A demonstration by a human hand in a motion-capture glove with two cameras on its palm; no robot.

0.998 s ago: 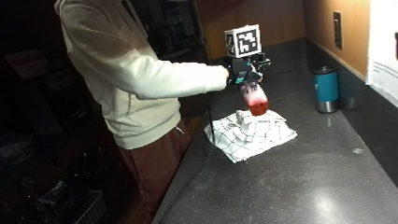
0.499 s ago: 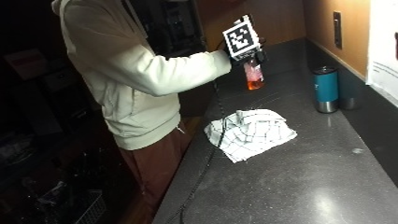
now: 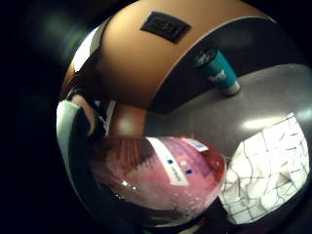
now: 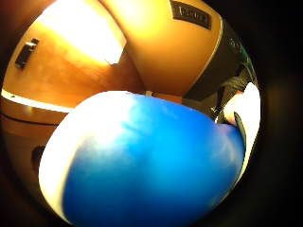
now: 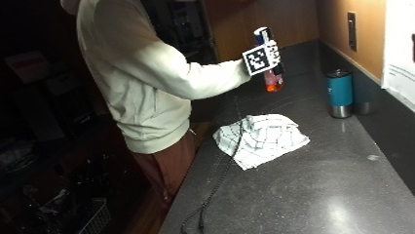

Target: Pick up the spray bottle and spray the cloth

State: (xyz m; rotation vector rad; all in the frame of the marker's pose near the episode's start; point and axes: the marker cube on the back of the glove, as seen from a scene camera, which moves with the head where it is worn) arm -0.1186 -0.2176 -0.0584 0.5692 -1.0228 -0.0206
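Observation:
In the outside view a person stands at the dark counter (image 5: 311, 190). Their gloved right hand (image 5: 279, 69) grips a spray bottle (image 5: 273, 84) with red liquid and a blue head, held upright in the air beyond the cloth. The white checked cloth (image 5: 262, 139) lies crumpled on the counter, below and in front of the bottle. The little finger side palm view is filled by the bottle's pink body (image 3: 161, 175), with the cloth (image 3: 265, 170) beside it. The blue head (image 4: 151, 165) fills the thumb side palm view.
A teal tumbler (image 5: 339, 92) stands by the back wall, right of the bottle, and shows in the palm view (image 3: 219, 73). A black cable (image 5: 217, 180) runs along the counter's front edge to the cloth. A wall outlet (image 5: 350, 24) sits above the tumbler.
The hand has lifted the bottle from just above the cloth to higher up and a little farther back. The cloth has not moved.

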